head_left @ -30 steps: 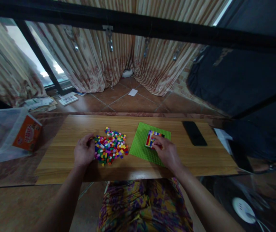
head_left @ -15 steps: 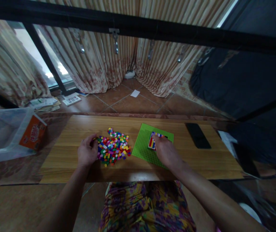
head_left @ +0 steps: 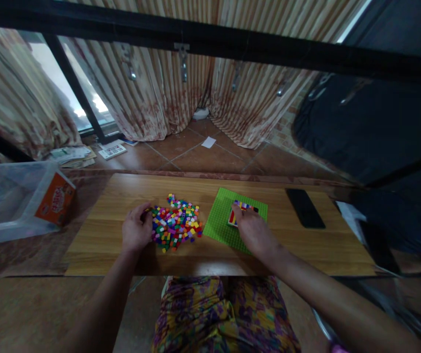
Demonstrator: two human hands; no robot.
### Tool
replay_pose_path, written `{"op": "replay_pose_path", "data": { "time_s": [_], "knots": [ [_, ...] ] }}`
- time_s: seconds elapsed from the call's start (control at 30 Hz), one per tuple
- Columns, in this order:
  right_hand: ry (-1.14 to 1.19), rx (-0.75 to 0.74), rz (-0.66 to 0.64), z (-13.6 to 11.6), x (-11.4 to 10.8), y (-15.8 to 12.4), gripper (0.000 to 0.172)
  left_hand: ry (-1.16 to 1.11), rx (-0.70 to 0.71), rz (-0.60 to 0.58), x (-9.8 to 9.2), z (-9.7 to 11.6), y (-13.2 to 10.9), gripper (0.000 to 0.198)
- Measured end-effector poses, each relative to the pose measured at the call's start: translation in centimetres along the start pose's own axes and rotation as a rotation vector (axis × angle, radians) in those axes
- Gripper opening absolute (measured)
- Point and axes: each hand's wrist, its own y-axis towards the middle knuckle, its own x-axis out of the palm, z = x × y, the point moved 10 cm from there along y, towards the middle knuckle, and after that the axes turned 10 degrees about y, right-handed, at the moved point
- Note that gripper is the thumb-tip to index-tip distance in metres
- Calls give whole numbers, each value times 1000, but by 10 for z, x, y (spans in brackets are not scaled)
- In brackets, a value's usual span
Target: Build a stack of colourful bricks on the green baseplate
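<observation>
Lying flat, brick block (head_left: 240, 212) under right hand (head_left: 253, 230)

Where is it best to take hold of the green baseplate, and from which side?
Probably the bare far left corner of the green baseplate. It lies flat, so pinch that thin edge from the left, where the wooden table is free. The right hand and the block build cover the right part.

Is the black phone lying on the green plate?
No, the phone lies on the bare wooden table, to the right of the green plate.
</observation>
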Motion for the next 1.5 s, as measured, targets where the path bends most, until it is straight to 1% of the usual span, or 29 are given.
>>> {"op": "replay_pose_path", "data": {
  "time_s": [0.1,0.27,0.4,0.57,0.7,0.83,1.0,1.1,1.27,1.4,1.5],
  "knots": [
    [120,-36,121,14,5,-7,45,16,-10,-12,1,0,0,36],
    [385,-36,301,38,7,-17,36,15,11,-6,1,1,0,36],
    [561,27,389,53,2,-25,31,10,10,10,2,-3,1,36],
    [720,137,442,69,0,-28,34,18,13,4,3,-2,1,36],
    [698,170,457,72,4,-22,37,33,5,2,2,-2,1,37],
    [657,183,479,71,8,-16,37,26,3,12,1,-2,1,35],
    [684,205,500,75,13,-16,38,11,2,14,1,-2,1,35],
    [700,181,502,73,16,-18,38,10,-4,10,0,-1,1,36],
    [664,130,503,65,18,-19,35,6,-17,2,0,0,0,37],
    [728,118,516,67,14,-20,36,-11,-5,0,0,0,0,36],
    [830,187,596,76,7,-31,35,-6,15,3,0,1,1,35]
  ]
}}
